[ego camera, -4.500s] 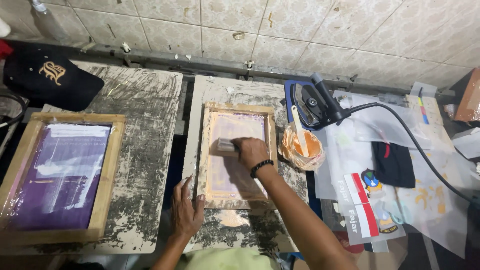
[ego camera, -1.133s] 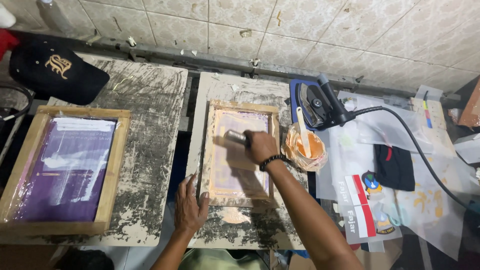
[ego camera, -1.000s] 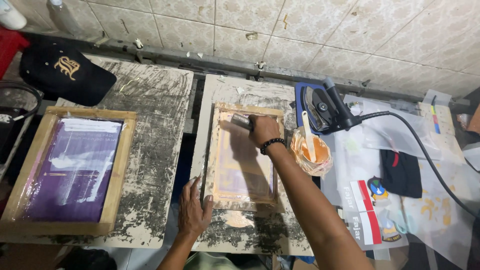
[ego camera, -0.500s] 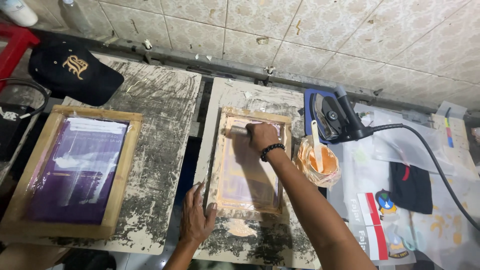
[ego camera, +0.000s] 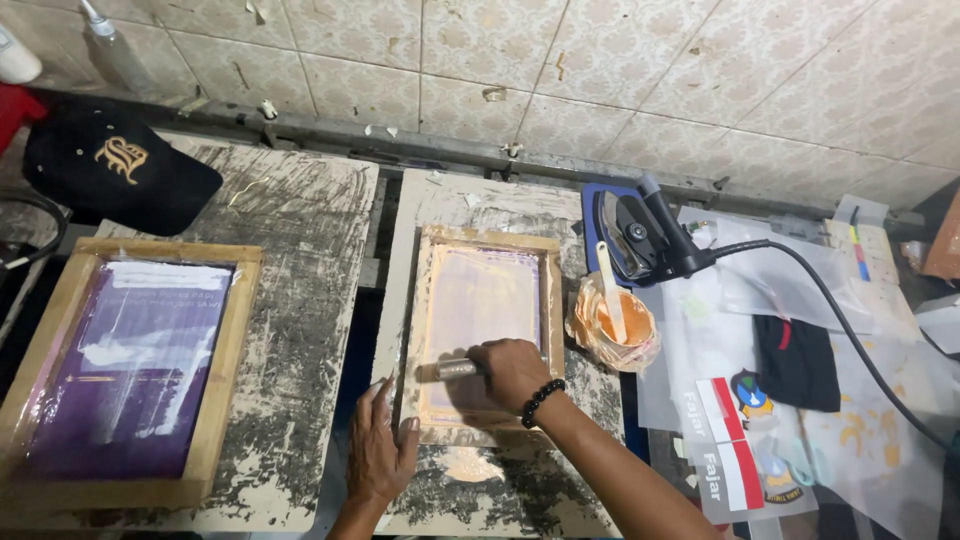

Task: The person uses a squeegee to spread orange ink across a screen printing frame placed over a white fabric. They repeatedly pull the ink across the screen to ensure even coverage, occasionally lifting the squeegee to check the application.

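Since half a second ago, right hand (ego camera: pixel 512 372) has dragged the squeegee (ego camera: pixel 458 368) toward 6 o'clock on the screen frame (ego camera: pixel 487 335); its grip closes around the handle. Left hand (ego camera: pixel 380 452) lies seemingly flat, fingers spread, at the frame's 7 o'clock on the tabletop (ego camera: pixel 520 495).

The right hand (ego camera: pixel 512 372) with the squeegee (ego camera: pixel 455 368) is now at the 6 o'clock end of the screen frame (ego camera: pixel 486 335); half a second ago it was at the 12 o'clock end. The mesh toward 12 o'clock is now uncovered. The left hand (ego camera: pixel 382 448) is now a little closer to the frame's 7 o'clock corner.
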